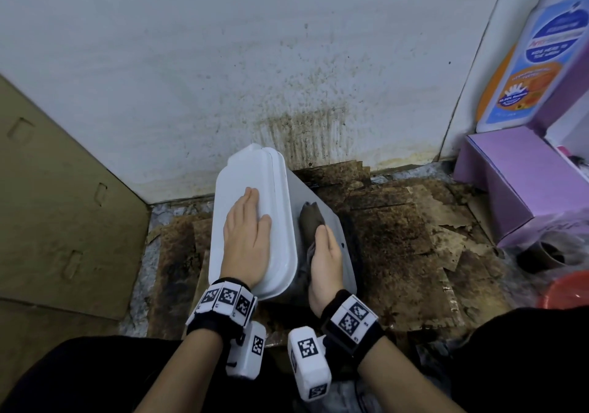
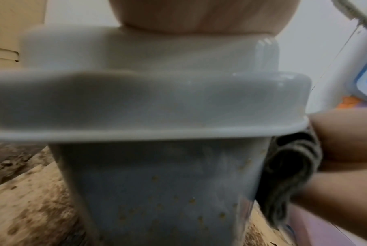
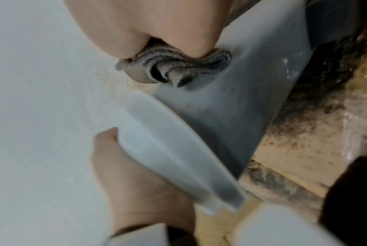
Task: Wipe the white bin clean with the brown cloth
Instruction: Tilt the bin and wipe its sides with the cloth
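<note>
The white bin (image 1: 320,196) stands on the floor with its lid (image 1: 248,170) closed. My left hand (image 1: 247,221) lies flat on the lid, fingers straight. My right hand (image 1: 324,247) grips the bunched brown cloth (image 1: 310,218) and presses it against the bin's right side wall. In the left wrist view the bin's front wall (image 2: 157,183) is dotted with small brown specks, and the cloth (image 2: 292,174) bulges from the right hand (image 2: 346,141) beside the wall. The right wrist view has cloth folds (image 3: 174,66) sticking out under the right hand (image 3: 146,25) on the wall (image 3: 231,116).
Stained, torn cardboard (image 1: 398,221) covers the floor around the bin. The white back wall (image 1: 302,125) is spattered brown just behind it. A cardboard sheet (image 1: 47,205) leans at the left. A purple box (image 1: 516,173), a detergent bottle (image 1: 526,62) and a red bowl (image 1: 564,288) crowd the right.
</note>
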